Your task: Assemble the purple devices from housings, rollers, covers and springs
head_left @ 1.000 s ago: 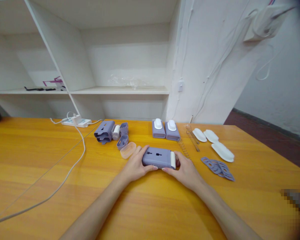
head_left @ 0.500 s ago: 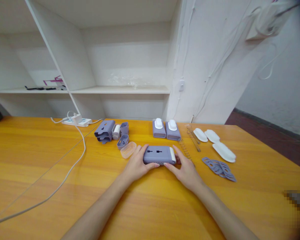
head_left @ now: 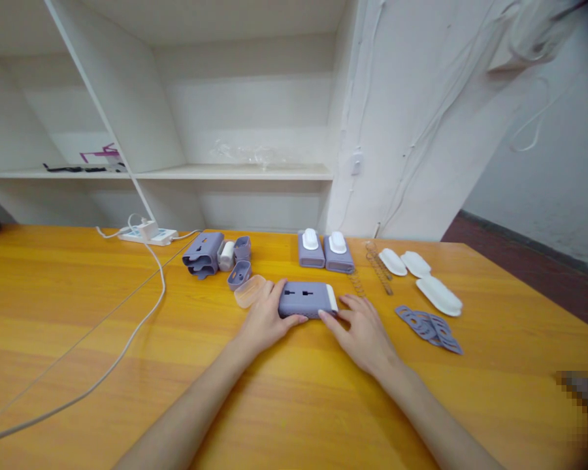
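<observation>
A greyish-purple plastic housing (head_left: 304, 301) lies on the table with two dark keyhole-like slots on top and a white end piece (head_left: 332, 298) at its right end. My left hand (head_left: 265, 314) grips the housing's left end, thumb along the front edge and fingers behind. At the right end my right hand (head_left: 365, 331) is open, its thumb tip at the front corner and its other fingers off the housing. A clear plastic cover (head_left: 249, 291) lies by my left fingers. Behind my right hand are a loose spring (head_left: 357, 284) and another coiled spring (head_left: 379, 269).
Two purple housings with white caps (head_left: 338, 253) stand at the back. White oval covers (head_left: 439, 297) and flat purple plates (head_left: 430, 328) lie right. Purple shells (head_left: 203, 254) and small cups (head_left: 239, 275) sit left. A power strip (head_left: 149, 235) trails a cable (head_left: 147, 326) across the left.
My right fingers have come away from the housing's right end and spread apart. The housing sits slightly farther left in view, with my left hand still on it.
</observation>
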`<state>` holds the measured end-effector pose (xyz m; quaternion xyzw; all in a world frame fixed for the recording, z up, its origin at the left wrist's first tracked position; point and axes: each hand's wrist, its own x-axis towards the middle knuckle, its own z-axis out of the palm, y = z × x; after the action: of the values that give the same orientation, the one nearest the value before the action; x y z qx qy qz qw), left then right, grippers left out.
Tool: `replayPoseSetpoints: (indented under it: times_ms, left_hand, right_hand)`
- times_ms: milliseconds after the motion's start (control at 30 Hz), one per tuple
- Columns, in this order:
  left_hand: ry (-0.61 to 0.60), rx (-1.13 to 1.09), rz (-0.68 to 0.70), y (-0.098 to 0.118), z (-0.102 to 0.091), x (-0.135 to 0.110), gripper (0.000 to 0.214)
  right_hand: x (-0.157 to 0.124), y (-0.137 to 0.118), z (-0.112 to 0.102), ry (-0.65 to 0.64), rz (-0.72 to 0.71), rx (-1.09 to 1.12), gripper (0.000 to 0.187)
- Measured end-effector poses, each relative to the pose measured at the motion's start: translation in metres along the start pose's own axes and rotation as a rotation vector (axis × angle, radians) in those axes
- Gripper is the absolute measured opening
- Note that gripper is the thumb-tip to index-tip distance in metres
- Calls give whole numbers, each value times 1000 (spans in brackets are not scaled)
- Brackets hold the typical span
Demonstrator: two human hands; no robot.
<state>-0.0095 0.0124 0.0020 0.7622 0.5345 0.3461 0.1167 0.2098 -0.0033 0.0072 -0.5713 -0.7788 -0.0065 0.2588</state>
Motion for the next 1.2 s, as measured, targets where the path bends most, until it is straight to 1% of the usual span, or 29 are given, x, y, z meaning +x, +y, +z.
replayPoseSetpoints:
  times_ms: [67,133,200,267,300,367,400,467,600,667,767,867,933,1000,1033,1167,1200]
  left_hand:
    - [1,6,5,-1,1,0,77]
    - [4,12,8,-1,1,1,77]
    - [10,11,11,-1,0,0,77]
    - [12,8,17,0,0,0,77]
    - [12,8,20,0,0,0,77]
    - [13,10,24,0,-1,0,77]
    - [14,12,23,0,-1,0,77]
    - [13,14,20,0,0,-1,77]
    - [12,13,7,0,-1,0,78]
    - [9,11,5,0,-2,0,78]
    - [4,4,12,1,-3,1,77]
    - [8,0,14,2,-3,1,77]
    - [9,-1,17,2,-3,1,77]
    - [9,-1,19,2,-3,0,76]
    - [6,0,18,2,-3,0,76]
    - [0,13,12,1,-4,0,77]
    - [-3,18,13,1,-4,0,77]
  right_hand:
    - [-1,-1,0,-4,-39,36,47]
    - [-2,-2,2,1,-44,68,45]
    - [-3,-2,3,12,-8,102,42]
    - [-4,-2,4,63,37,141,44]
    - [-5,-2,5,97,47,159,49]
    - [-6,-2,4,133,15,190,64]
    - [-7,-2,4,124,-15,201,70]
    - [-7,-2,3,66,-39,218,74]
    - [-3,2,3,-12,79,310,70]
    - [-2,4,5,-18,91,355,68]
    - [-3,4,7,12,63,344,67]
    - [-5,0,6,78,35,254,66]
    - [-6,-2,4,118,-9,210,66]
    - [-6,-3,3,113,-62,196,67]
    - [-6,-3,3,103,-61,193,67]
    - [-4,1,5,87,85,243,59]
    - [-4,1,5,81,102,267,57]
